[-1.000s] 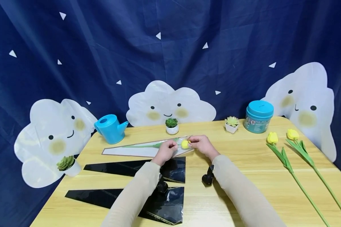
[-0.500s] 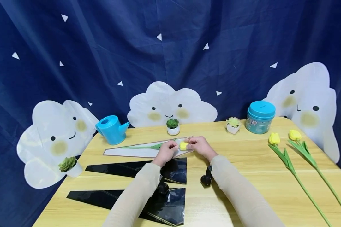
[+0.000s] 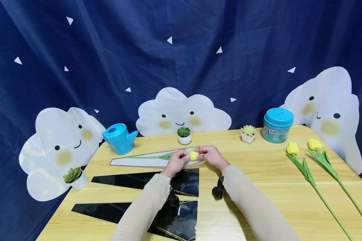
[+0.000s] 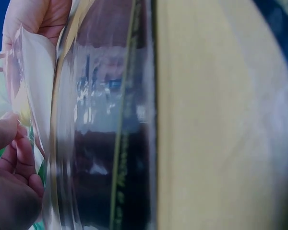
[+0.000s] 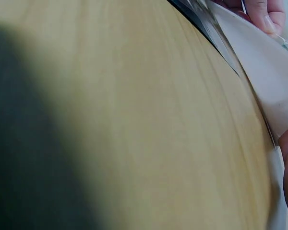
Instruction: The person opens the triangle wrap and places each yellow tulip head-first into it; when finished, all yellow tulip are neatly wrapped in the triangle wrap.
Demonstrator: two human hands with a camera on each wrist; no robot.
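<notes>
Head view: tulip (image 3: 193, 155) lies along the white sleeve (image 3: 138, 162) on the counter (image 3: 253, 180), bloom between both hands. Left hand (image 3: 176, 162) and right hand (image 3: 212, 156): each grip pinches sleeve film. I'd keep the mouth spread, stem straight, bloom uncrushed.

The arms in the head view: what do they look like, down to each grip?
Human, in plain, pale beige long sleeves. The left grip and right grip are bare, ungloved hands. A small black device with a rounded end sits by each sleeve's end; no cable shows.
</notes>
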